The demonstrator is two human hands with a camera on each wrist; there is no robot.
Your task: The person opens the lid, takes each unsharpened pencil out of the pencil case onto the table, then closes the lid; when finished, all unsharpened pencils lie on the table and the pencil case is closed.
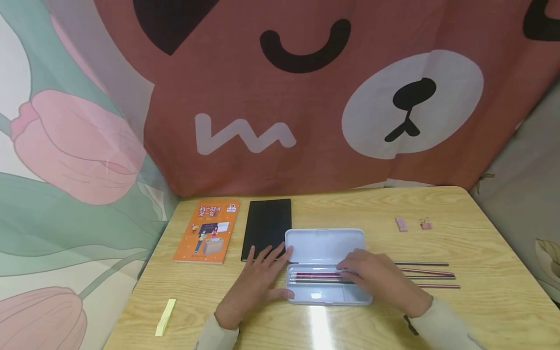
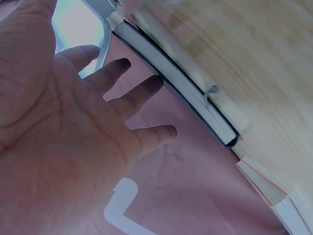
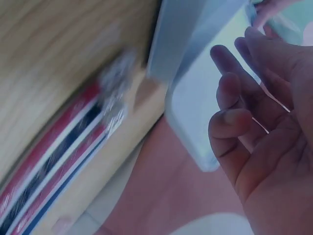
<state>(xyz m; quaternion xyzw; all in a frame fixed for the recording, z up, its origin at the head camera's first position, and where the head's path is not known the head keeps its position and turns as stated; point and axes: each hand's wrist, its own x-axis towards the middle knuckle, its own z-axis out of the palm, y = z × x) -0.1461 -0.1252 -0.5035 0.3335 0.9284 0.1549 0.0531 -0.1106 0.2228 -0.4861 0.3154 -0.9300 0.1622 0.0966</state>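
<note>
Our left hand (image 1: 258, 286) is resting wide at nine o'clock on the pencil case (image 1: 303, 293), likely steadying it; whether our right hand (image 1: 377, 275) is gripping pencils (image 1: 316, 275), we cannot tell.

Orange book (image 1: 207, 233) and yellow strip (image 1: 165, 317)

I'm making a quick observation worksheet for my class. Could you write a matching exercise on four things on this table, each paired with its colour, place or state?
Things
1. Pencil case
2. Notebook
3. Binder clip
4. Paper strip

Descriptions
A. Yellow, near the left edge of the table
B. Lid open, with pencils inside
C. Pink, on the right side of the table
D. Black cover, closed, just right of the orange book

Right pairs: 1-B, 2-D, 3-C, 4-A
</note>
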